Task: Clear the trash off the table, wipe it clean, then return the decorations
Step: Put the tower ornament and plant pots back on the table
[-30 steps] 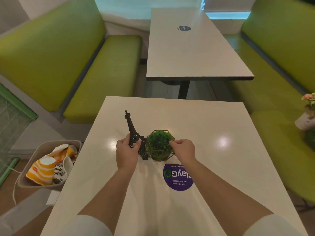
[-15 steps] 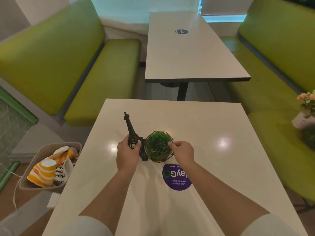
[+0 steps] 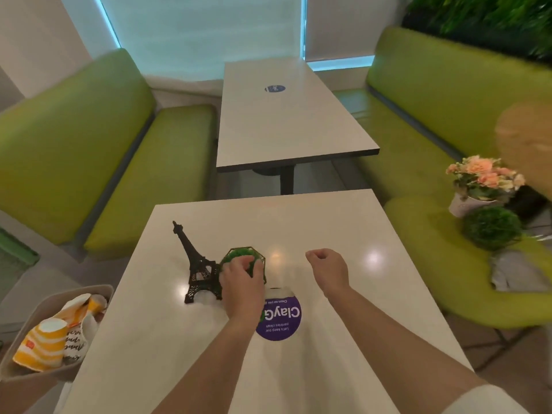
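Tower model [image 3: 197,265] and wire-framed plant [image 3: 257,256] stand touching, blocking tabletop [image 3: 343,228] left-centre; far and right tabletop open; flower pot [image 3: 472,198], green ball [image 3: 491,227] crowd right bench.

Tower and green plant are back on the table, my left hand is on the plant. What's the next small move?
Probably send the right hand, free above the table, to the pink flower pot on the right bench. The Eiffel Tower model stands upright and the left hand rests on the caged plant, while the flowers and green ball are not yet on the table.
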A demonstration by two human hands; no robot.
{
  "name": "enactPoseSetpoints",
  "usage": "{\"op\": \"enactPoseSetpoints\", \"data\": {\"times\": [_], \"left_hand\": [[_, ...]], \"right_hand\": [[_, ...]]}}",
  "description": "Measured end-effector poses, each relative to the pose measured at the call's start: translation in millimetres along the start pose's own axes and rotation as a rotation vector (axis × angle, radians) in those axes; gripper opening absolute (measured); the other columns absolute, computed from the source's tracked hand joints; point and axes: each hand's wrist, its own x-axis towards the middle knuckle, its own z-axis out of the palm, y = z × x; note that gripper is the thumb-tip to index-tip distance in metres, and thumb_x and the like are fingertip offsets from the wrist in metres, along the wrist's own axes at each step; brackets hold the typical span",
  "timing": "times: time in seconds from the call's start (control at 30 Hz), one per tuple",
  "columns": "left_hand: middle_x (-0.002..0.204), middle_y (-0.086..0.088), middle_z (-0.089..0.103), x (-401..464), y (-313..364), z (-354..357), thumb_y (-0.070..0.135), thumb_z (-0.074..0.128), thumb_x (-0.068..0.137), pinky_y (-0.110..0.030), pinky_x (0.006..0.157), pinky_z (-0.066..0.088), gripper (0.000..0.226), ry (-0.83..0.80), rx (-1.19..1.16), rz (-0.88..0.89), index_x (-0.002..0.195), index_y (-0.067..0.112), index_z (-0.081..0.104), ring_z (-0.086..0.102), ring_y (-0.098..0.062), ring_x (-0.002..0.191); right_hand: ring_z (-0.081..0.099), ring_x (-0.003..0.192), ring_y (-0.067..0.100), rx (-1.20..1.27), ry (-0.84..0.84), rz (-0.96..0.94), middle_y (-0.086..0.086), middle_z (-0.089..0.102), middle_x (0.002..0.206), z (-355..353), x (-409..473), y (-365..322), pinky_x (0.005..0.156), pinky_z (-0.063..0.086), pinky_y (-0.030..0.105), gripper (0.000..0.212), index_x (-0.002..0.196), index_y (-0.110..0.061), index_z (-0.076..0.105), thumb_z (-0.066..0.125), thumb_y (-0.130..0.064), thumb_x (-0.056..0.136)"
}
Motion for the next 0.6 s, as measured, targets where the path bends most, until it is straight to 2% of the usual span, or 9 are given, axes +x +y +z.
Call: {"op": "enactPoseSetpoints", "data": {"times": [0.2, 0.4, 0.5, 0.6], "left_hand": [[0.102, 0.009, 0.058, -27.0, 79.4, 65.4, 0.039, 0.049, 0.097, -0.038, 0.088, 0.05, 0.02, -0.223, -0.058, 0.129, 0.106, 0.028, 0.063, 0.056, -0.015, 0.1], [0.105, 0.007, 0.059, -51.4, 165.8, 148.1, 0.033, 0.051, 0.098, -0.023, 0.078, 0.042, 0.02, -0.355, -0.078, 0.19, 0.107, 0.022, 0.065, 0.057, -0.012, 0.097], [0.105, 0.004, 0.061, -59.9, 205.8, 196.8, 0.034, 0.052, 0.097, -0.025, 0.081, 0.043, 0.022, -0.435, -0.088, 0.216, 0.108, 0.021, 0.066, 0.058, -0.013, 0.097], [0.107, 0.004, 0.064, -64.2, 238.8, 244.9, 0.036, 0.051, 0.097, -0.026, 0.084, 0.046, 0.027, -0.532, -0.094, 0.254, 0.112, 0.019, 0.066, 0.059, -0.013, 0.099]], "right_hand": [[0.052, 0.071, 0.001, 0.088, 0.14, 0.011, -0.006, 0.061, 0.088, -97.6, 16.1, 19.3, 0.051, 0.036, 0.015, 0.01, 0.093, -0.016, 0.061, 0.057, -0.025, 0.095], [0.054, 0.072, 0.013, 0.154, 0.254, 0.053, -0.002, 0.061, 0.081, -192.3, 59.3, 37.5, 0.052, 0.039, 0.024, 0.014, 0.091, -0.01, 0.063, 0.058, -0.022, 0.094], [0.055, 0.08, 0.017, 0.096, 0.322, 0.033, -0.001, 0.061, 0.082, -243.9, 89.2, 45.8, 0.06, 0.038, 0.027, 0.012, 0.088, -0.014, 0.062, 0.058, -0.022, 0.095], [0.057, 0.084, 0.019, 0.054, 0.366, 0.041, 0.0, 0.063, 0.088, -294.2, 122.9, 58.4, 0.069, 0.039, 0.028, 0.014, 0.093, -0.015, 0.066, 0.056, -0.025, 0.096]]}}
